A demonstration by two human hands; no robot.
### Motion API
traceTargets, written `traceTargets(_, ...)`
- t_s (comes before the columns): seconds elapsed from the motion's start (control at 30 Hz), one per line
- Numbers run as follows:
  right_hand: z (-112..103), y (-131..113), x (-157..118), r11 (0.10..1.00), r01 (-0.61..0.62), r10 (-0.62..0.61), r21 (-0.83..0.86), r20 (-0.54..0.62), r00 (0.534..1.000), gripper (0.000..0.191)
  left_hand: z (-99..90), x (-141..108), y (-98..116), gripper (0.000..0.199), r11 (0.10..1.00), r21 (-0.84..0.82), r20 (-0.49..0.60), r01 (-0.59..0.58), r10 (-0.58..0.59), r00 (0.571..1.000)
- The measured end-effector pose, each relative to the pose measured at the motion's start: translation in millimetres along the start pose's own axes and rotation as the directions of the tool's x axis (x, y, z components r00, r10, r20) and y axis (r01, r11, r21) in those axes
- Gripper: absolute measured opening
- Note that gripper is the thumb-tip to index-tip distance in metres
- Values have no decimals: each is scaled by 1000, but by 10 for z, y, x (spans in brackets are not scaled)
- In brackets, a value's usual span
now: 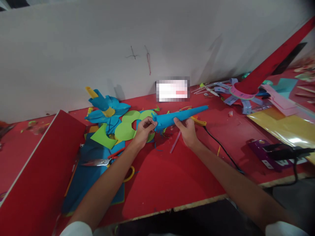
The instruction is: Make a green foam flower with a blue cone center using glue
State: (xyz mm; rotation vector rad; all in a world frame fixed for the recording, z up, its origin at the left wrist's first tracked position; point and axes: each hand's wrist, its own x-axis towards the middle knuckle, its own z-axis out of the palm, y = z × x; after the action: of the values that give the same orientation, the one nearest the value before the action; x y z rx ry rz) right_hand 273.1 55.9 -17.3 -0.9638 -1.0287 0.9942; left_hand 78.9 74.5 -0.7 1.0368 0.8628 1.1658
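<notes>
A long blue cone lies sideways between my hands, its narrow tip to the right and its wide end cut into small tabs. My left hand pinches the tabbed end between thumb and fingers. Farther along the cone, my right hand grips it from below, the thumb on its near side. Behind my left hand are green rounded cutouts. A blue petalled flower with a yellow piece stands to the left of them.
Scissors lie on blue sheets at the left, beside a red panel. A yellow tool with a black cord, a purple box, gold sheet and tall red cone are at the right.
</notes>
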Motion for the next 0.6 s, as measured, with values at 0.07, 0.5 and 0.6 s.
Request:
traceTargets(0.07, 1, -5, 0, 1000, 2, -2, -4, 0, 1000, 45, -1, -8, 10, 47, 1000, -5, -1, 4, -4, 1000)
traceTargets(0.5, 27, -18, -17, 1000, -2, 2, 13, 4, 1000, 45, 17, -37, 76, 50, 999, -51, -24, 8, -9, 1000)
traceTargets(0.6, 27, -55, -17, 1000, 16, -16, 2, 0, 1000, 44, 15, -33, 55, 48, 999, -41, 2, 12, -12, 1000)
